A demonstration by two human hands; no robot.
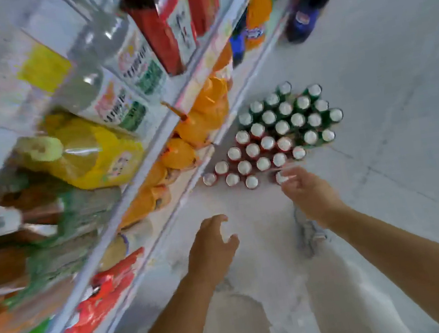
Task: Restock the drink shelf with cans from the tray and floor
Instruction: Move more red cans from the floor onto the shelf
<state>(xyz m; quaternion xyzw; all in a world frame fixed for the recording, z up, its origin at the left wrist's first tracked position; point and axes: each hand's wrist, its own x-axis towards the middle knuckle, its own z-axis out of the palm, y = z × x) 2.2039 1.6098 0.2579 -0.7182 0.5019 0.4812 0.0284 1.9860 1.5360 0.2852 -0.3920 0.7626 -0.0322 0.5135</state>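
**Right hand on a floor can, left hand free**

The cans stand in a tight cluster on the pale floor (387, 78), right of centre in the frame and close beside the foot of the shelf (153, 153). The green cans (297, 120) fill the upper part of the cluster. The red cans (252, 150) fill the lower part, nearest the person.

The right hand (306, 193) reaches in from the lower right. Its thumb and fingertips close round the top of one can (280, 177) at the cluster's lower right edge. The picture is blurred there, so how firm the grip is cannot be told.

The left hand (213, 248) hangs below centre, over bare floor and well apart from the cans. Its fingers are loosely curled and hold nothing.

The shelf runs diagonally across the left half of the frame. Clear bottles (140, 61) stand on an upper level, orange bags (206, 117) lie on a lower one, and red packets (106, 294) lie toward the lower left. A dark bottle (309, 10) stands at the upper right.
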